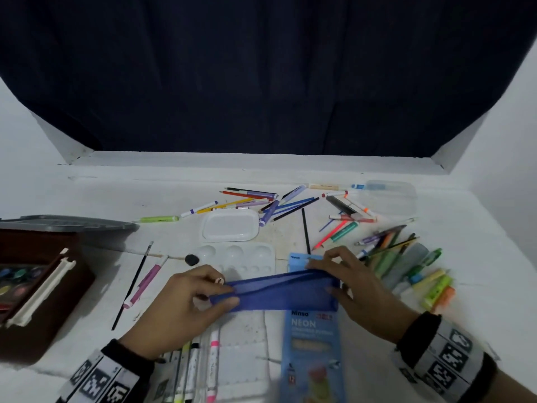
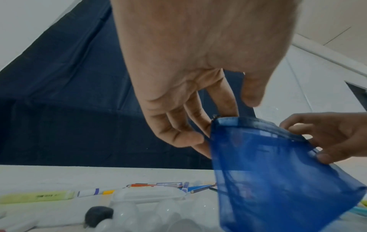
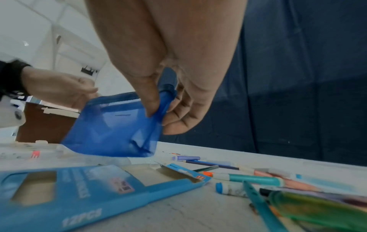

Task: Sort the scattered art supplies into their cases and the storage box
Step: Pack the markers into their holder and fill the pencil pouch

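A blue mesh zip pouch hangs stretched between both hands just above the table. My left hand pinches its left end, and my right hand pinches its right end. Under the pouch lies a light blue neon pencil box, with its flap open. Loose pencils and markers are scattered at the back middle. A heap of highlighters and pens lies to the right of my right hand.
A brown watercolour case with a grey lid behind it stands at the left edge. A white palette and a white tray sit in the middle. Several markers lie near the front. A clear plastic box stands at the back right.
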Demonstrator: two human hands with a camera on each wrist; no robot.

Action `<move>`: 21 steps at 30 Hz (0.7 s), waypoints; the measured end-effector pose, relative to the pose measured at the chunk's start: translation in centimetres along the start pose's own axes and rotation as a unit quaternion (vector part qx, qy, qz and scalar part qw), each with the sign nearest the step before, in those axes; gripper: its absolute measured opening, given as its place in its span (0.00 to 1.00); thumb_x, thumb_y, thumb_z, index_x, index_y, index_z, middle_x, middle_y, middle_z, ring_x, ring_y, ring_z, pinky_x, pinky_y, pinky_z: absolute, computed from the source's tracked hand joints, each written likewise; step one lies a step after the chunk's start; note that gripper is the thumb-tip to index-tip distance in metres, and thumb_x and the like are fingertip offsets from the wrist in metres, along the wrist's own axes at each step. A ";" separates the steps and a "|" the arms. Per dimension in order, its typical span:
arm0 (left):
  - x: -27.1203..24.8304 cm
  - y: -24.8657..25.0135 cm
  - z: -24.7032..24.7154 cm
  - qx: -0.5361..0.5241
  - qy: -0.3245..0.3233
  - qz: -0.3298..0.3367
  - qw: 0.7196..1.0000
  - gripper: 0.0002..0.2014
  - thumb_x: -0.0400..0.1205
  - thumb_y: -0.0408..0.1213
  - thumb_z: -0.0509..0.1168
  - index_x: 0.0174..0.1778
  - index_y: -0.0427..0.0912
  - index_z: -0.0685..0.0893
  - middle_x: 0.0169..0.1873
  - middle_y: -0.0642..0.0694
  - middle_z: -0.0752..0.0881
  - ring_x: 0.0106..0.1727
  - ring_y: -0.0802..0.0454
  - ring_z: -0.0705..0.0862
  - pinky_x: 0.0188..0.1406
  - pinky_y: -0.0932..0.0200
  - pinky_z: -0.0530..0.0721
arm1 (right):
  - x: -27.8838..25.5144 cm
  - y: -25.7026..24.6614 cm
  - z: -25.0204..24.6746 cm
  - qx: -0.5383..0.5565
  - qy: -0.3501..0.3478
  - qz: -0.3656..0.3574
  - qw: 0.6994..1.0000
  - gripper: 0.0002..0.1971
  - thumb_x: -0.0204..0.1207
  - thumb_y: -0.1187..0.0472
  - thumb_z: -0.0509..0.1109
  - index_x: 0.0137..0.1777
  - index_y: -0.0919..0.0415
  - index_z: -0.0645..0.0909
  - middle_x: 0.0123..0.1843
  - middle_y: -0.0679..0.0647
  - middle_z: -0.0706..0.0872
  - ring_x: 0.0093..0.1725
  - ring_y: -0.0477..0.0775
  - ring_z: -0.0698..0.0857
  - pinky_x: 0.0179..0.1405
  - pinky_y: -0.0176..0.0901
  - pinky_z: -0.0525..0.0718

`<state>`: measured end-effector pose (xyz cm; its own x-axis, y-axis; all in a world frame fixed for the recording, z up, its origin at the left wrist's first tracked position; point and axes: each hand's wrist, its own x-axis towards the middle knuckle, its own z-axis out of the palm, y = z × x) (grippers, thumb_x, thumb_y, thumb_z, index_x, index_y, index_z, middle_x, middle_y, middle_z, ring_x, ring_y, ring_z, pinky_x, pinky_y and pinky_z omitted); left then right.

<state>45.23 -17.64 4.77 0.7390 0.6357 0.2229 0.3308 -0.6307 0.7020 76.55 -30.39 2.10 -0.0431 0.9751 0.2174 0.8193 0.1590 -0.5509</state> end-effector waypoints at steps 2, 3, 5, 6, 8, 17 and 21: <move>0.5 0.9 0.2 0.008 0.018 -0.010 1.000 0.17 0.80 0.61 0.65 0.35 0.57 0.92 0.40 0.52 0.85 0.41 0.52 0.85 0.37 0.60 0.80 | -0.9 -0.3 -0.6 -0.011 -0.019 -0.026 0.999 0.30 0.84 0.69 0.62 0.71 0.29 0.67 0.69 0.38 0.66 0.63 0.46 0.76 0.53 0.50 0.81; 0.8 1.3 0.4 0.013 0.030 -0.023 0.999 0.20 0.80 0.62 0.63 0.33 0.56 0.92 0.38 0.52 0.84 0.40 0.52 0.85 0.35 0.61 0.78 | -1.3 -0.4 -0.9 -0.016 -0.030 -0.039 0.999 0.28 0.84 0.68 0.61 0.71 0.31 0.67 0.70 0.40 0.66 0.64 0.49 0.77 0.55 0.52 0.81; 1.5 1.6 0.9 0.017 0.052 -0.033 0.998 0.14 0.79 0.57 0.67 0.33 0.57 0.92 0.37 0.53 0.83 0.40 0.54 0.85 0.32 0.68 0.76 | -2.0 -0.5 -1.6 -0.028 -0.049 -0.054 0.997 0.24 0.84 0.68 0.60 0.68 0.35 0.70 0.71 0.44 0.67 0.63 0.55 0.78 0.55 0.57 0.81; 1.8 1.6 1.3 0.016 0.054 -0.041 0.998 0.07 0.78 0.50 0.71 0.38 0.59 0.93 0.37 0.54 0.83 0.41 0.56 0.85 0.32 0.72 0.75 | -2.2 -0.6 -2.0 -0.039 -0.052 -0.056 0.996 0.23 0.83 0.69 0.60 0.66 0.37 0.73 0.71 0.45 0.67 0.62 0.56 0.78 0.53 0.59 0.81; 2.4 1.8 2.0 0.026 0.029 -0.058 0.998 0.16 0.77 0.33 0.73 0.55 0.59 0.92 0.40 0.55 0.81 0.43 0.56 0.83 0.35 0.75 0.75 | -2.6 -0.5 -2.5 -0.053 -0.052 -0.065 0.995 0.21 0.81 0.72 0.61 0.60 0.42 0.80 0.69 0.48 0.69 0.63 0.54 0.76 0.54 0.54 0.80; 3.4 4.5 5.7 -0.092 -0.131 -0.106 0.981 0.31 0.84 0.21 0.57 0.77 0.57 0.75 0.72 0.75 0.75 0.77 0.76 0.69 0.75 0.76 0.66 | -5.8 1.4 -4.6 0.054 -0.017 -0.031 0.998 0.30 0.70 0.81 0.57 0.54 0.47 0.86 0.70 0.46 0.76 0.72 0.42 0.75 0.64 0.32 0.73; 3.9 5.2 6.7 -0.105 -0.077 -0.104 0.986 0.31 0.81 0.16 0.64 0.72 0.55 0.80 0.67 0.69 0.82 0.73 0.69 0.77 0.70 0.76 0.72 | -6.1 3.5 -7.3 0.113 0.090 0.014 0.989 0.24 0.75 0.83 0.59 0.58 0.55 0.83 0.61 0.49 0.83 0.64 0.48 0.83 0.57 0.36 0.80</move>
<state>53.75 -21.47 4.78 0.7543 0.6556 -0.0350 0.3679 -0.3779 0.8496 83.84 -36.95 4.78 0.0970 0.9400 0.3272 0.6690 0.1818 -0.7206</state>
